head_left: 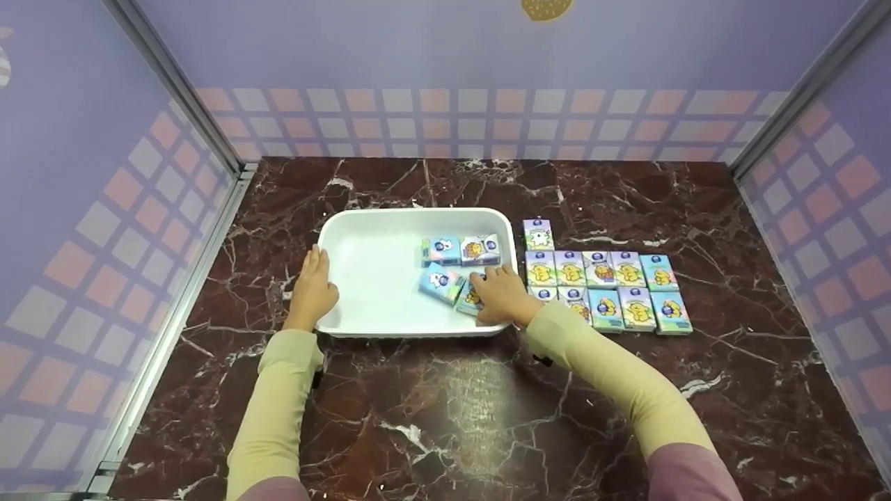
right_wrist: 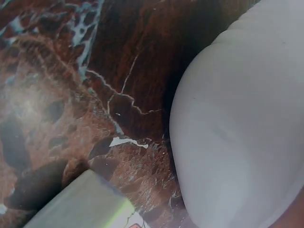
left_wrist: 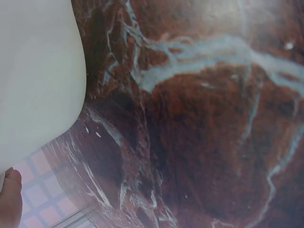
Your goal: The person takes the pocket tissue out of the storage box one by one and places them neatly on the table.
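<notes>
A white plastic tray (head_left: pixel 376 278) sits on the dark marble table, holding several small cartoon-printed packs at its right side. My left hand (head_left: pixel 313 289) rests against the tray's left rim, fingers extended and thumb over the inside. At the edge of the left wrist view, part of that hand (left_wrist: pixel 10 199) shows beside the tray wall. My right hand (head_left: pixel 502 296) reaches over the right rim and grips a blue pack (head_left: pixel 468 300), partly covered by the fingers. Beside it lies a tilted blue pack (head_left: pixel 440 282). A blue pack (head_left: pixel 442 250) and a white-and-purple pack (head_left: pixel 480 249) stand behind.
Right of the tray, several packs (head_left: pixel 602 268) lie in two close rows, with a single pack (head_left: pixel 537 235) above their left end. My right forearm partly covers the lower row. Purple checked panels (head_left: pixel 459 125) enclose the table's back and sides.
</notes>
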Action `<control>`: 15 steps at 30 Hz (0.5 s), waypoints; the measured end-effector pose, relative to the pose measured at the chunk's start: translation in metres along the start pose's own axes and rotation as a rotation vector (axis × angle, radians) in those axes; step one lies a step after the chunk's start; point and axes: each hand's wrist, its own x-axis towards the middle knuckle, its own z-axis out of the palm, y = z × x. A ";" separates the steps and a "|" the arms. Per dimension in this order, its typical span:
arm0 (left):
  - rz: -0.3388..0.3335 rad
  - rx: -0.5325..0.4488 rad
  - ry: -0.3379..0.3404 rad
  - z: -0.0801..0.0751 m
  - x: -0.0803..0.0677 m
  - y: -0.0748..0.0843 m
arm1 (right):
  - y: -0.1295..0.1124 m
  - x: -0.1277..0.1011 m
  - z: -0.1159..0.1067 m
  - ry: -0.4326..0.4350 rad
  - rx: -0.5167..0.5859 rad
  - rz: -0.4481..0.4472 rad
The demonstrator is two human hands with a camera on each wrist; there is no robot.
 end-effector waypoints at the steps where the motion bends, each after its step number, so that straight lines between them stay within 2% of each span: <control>1: 0.000 -0.002 0.001 0.000 0.000 0.000 | 0.001 0.000 -0.001 0.006 0.015 -0.005; 5: -0.003 -0.006 0.000 -0.001 0.000 0.000 | 0.003 -0.001 -0.006 0.057 0.090 -0.035; 15: 0.002 0.014 0.014 -0.002 -0.001 0.001 | 0.023 -0.010 -0.028 0.257 0.232 -0.144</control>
